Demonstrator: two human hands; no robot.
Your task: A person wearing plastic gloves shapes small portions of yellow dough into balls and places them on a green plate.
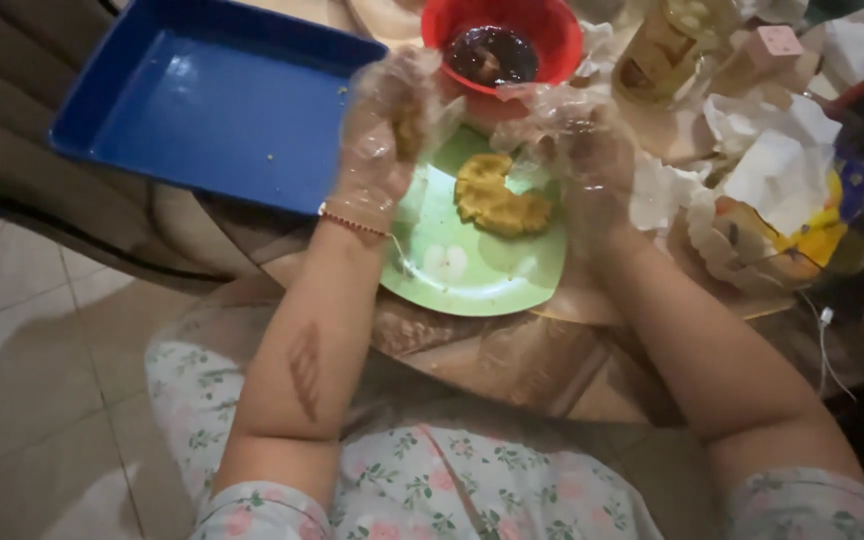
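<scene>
Gloved left hand [384,130] cups small dough bit, right hand [577,135] half-curled, grip unclear; most dough [500,196] unshaped on green plate [472,275], blue tray [202,95] holds nothing

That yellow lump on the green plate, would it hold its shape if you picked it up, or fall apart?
The yellow lump looks soft and crumbly: its surface is rough and cracked, so it would probably dent or break when lifted. It lies flattened on the green plate, so it seems unlikely to roll. Both hands wear thin plastic gloves, which hints it may be sticky.
</scene>
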